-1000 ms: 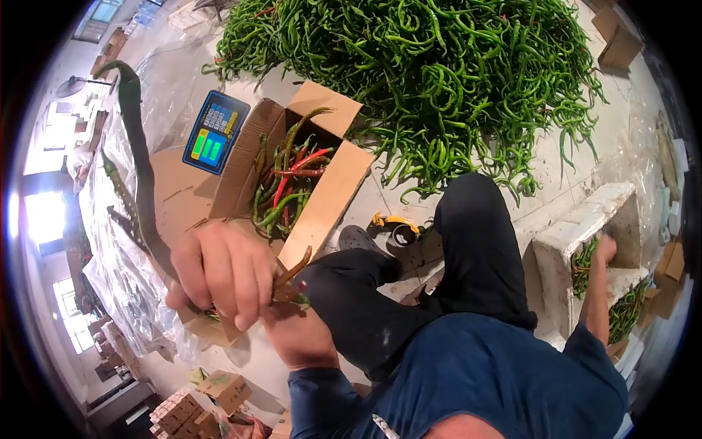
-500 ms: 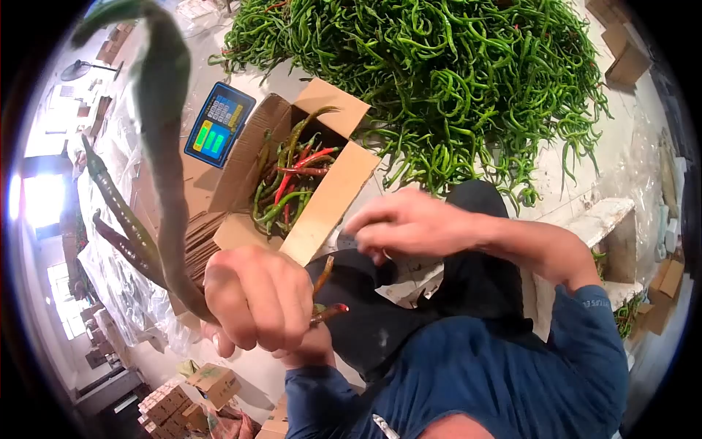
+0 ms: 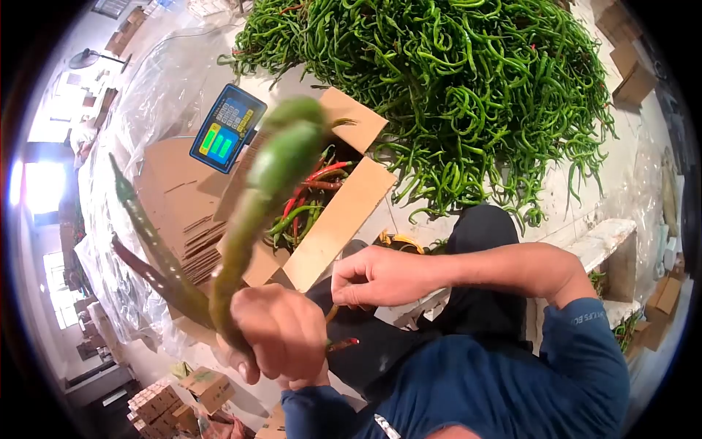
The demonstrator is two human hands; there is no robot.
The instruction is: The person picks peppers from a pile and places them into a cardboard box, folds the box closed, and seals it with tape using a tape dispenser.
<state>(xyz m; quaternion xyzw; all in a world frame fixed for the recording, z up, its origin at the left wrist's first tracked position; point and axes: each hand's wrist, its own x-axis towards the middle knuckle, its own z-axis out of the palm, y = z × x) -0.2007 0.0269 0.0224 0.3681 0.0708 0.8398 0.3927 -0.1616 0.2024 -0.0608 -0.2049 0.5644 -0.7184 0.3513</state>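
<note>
Pale floor [image 3: 561, 219] below — long peppers [image 3: 240, 245] in the left hand [image 3: 281, 329]

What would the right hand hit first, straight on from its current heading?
Probably the left hand, which grips long peppers. Depth is unclear, though: the right hand might instead pass under it, toward the near end of the carton flap.

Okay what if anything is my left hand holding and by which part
Your left hand grips several long peppers near one end, their longer lengths sticking out of the fist.
</note>
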